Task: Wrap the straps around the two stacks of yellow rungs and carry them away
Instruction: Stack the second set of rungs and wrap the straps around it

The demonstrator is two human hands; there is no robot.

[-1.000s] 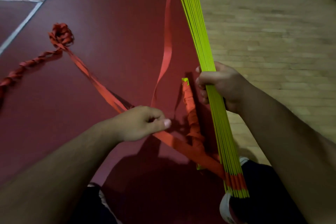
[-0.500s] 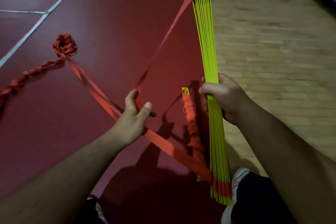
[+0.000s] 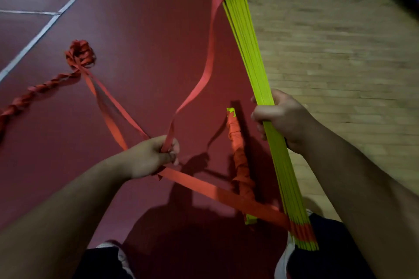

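Our right hand grips the stack of yellow rungs above the red floor, while our left hand clutches its red straps, the wrapped stack lying between.

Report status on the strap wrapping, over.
Left hand grips the red straps; right hand grips the unwrapped yellow stack. Second stack, strap-wrapped, lies on the floor. Strap tail runs off to a tangled coil.
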